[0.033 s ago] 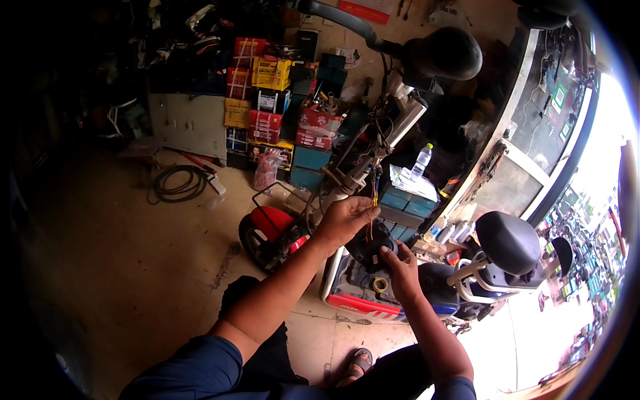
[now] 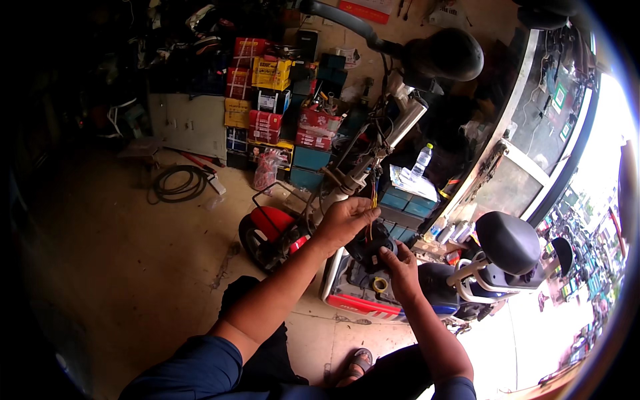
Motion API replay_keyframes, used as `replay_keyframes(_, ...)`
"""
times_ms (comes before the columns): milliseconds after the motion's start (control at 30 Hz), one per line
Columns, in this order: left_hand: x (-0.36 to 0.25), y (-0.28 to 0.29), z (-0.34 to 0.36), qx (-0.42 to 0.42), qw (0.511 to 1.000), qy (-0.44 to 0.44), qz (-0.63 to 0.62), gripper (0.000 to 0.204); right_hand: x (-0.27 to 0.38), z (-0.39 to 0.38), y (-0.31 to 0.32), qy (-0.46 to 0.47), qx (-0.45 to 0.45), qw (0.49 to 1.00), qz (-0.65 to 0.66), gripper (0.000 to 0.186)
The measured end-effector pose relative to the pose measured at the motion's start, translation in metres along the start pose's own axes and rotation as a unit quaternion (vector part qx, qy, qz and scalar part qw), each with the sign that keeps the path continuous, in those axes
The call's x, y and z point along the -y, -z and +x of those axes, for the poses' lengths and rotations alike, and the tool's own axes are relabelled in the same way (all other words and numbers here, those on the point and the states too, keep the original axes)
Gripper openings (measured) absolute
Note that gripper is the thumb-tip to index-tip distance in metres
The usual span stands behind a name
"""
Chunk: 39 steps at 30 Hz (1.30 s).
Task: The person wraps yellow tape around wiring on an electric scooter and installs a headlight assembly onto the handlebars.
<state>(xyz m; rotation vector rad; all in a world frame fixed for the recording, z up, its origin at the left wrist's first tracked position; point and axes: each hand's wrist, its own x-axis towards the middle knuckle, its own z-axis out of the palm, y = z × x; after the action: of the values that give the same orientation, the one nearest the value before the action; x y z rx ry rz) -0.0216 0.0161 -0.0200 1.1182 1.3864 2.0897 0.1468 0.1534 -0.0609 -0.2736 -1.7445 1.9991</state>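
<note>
My left hand (image 2: 345,224) pinches a thin bundle of coloured wires (image 2: 375,193) that hangs from the steering column (image 2: 360,175) of an electric scooter. In my right hand (image 2: 401,272) is a round black part (image 2: 375,255), gripped at its right edge; its exact kind is unclear. Yellowish wires run between the two hands toward this part. Below it, a roll of yellow tape (image 2: 380,285) lies on the scooter's footboard (image 2: 353,283). The red front fender (image 2: 270,223) shows left of my left forearm.
Stacked boxes (image 2: 265,127) stand against the back wall beside a metal cabinet (image 2: 190,127). A coiled black hose (image 2: 179,183) lies on the floor at left. A water bottle (image 2: 423,160) stands on teal boxes (image 2: 407,202). The scooter's mirror (image 2: 448,53) juts out above; its seat backrest (image 2: 508,240) is at right.
</note>
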Motion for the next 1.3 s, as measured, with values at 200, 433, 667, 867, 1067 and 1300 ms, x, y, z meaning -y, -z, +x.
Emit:
replay_keyframes(200, 0.004, 0.004, -0.005, -0.021, 0.995, 0.019, 0.097, 0.036, 0.004, -0.002, -0.012, 0.032, 0.035, 0.993, -0.11, 0.061)
replay_keyframes(433, 0.018, 0.009, 0.003, -0.025, 0.996, -0.004, 0.091, 0.033, 0.045, 0.016, -0.024, 0.249, -0.073, 0.895, -0.362, 0.056)
replay_keyframes(667, 0.02, 0.011, 0.002, -0.053, 0.993, 0.006, 0.107, 0.035, 0.14, 0.061, -0.103, 0.456, -0.111, 0.771, -0.431, 0.052)
replay_keyframes(867, 0.008, 0.018, 0.0, -0.046, 0.983, 0.01, 0.177, 0.032, 0.147, 0.091, -0.103, 0.413, -0.113, 0.795, -0.43, 0.023)
replay_keyframes(1067, 0.002, 0.018, -0.004, -0.061, 0.988, -0.01, 0.144, 0.027, 0.113, 0.114, -0.045, 0.268, -0.022, 0.954, -0.13, 0.02)
replay_keyframes(1300, 0.01, 0.015, -0.001, -0.061, 0.991, 0.016, 0.116, 0.022, 0.087, 0.146, -0.032, 0.172, 0.069, 0.978, 0.091, 0.013)
